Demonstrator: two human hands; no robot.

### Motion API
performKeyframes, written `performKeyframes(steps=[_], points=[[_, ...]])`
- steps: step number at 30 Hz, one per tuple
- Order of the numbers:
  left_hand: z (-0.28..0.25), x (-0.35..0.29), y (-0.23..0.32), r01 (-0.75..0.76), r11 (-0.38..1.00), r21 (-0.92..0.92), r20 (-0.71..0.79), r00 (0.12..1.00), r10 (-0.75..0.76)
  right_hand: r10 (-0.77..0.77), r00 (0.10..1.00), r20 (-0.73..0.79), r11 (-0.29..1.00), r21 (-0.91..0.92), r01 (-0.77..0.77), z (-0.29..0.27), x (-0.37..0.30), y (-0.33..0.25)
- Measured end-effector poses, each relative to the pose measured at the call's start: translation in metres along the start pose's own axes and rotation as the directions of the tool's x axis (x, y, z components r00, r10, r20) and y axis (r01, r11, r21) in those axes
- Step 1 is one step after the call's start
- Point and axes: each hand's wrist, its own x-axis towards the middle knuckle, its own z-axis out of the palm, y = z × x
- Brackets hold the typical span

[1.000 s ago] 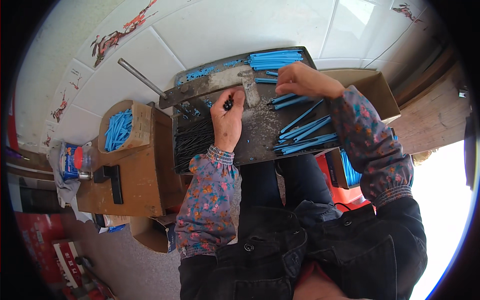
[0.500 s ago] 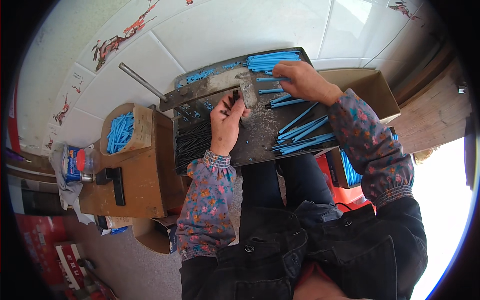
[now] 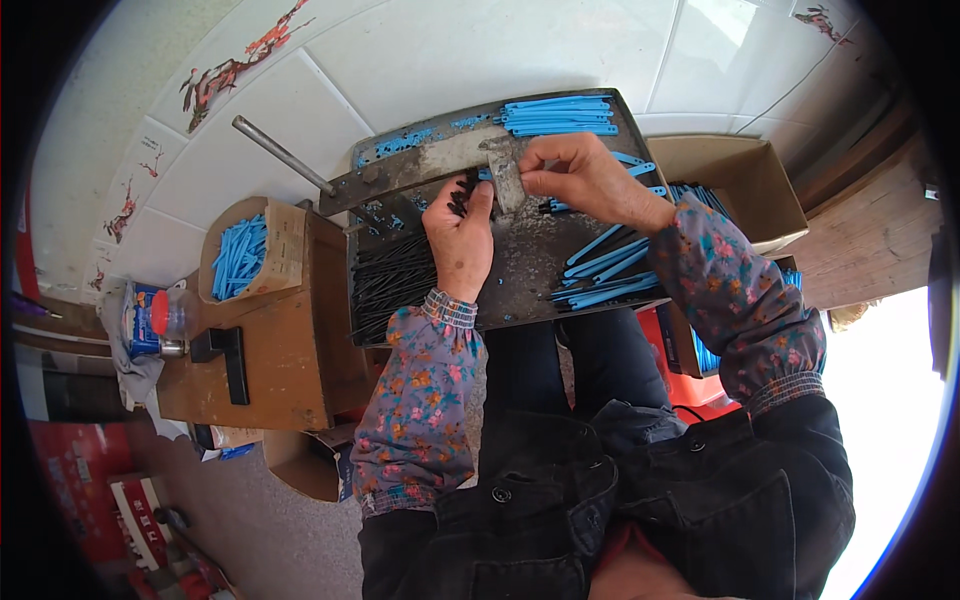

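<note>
Above the middle of the dark tray (image 3: pixel 525 275), the left hand (image 3: pixel 460 240) curls closed round a bunch of short black pieces (image 3: pixel 461 196), a blue tip (image 3: pixel 485 173) showing by its thumb. The right hand (image 3: pixel 580 178) brings thumb and forefinger close together at the metal bracket (image 3: pixel 506 180); whether they grip anything cannot be told. Blue sticks (image 3: pixel 558 115) lie beyond it at the tray's far right corner. Half a second ago, that hand was farther right.

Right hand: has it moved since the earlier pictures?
Yes, leftward: the right hand is now closer to the worn metal plate than in both earlier pictures.
</note>
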Motion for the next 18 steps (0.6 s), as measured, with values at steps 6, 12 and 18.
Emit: performKeyframes(steps=[6, 12, 18], points=[[-0.003, -0.003, 0.003, -0.052, 0.994, 0.101, -0.004, 0.999, 0.053, -0.317, 0.947, 0.048, 0.867, -0.39, 0.31, -0.008, 0.005, -0.008], [-0.003, -0.005, 0.009, -0.068, 0.995, -0.07, -0.006, 0.998, 0.068, 0.141, 0.953, 0.267, 0.855, -0.518, 0.019, -0.056, -0.002, 0.004], [-0.006, -0.006, -0.004, 0.007, 0.995, -0.102, 0.099, 0.995, 0.003, -0.35, 0.895, 0.276, 0.427, -0.803, 0.415, -0.032, 0.003, 0.055]])
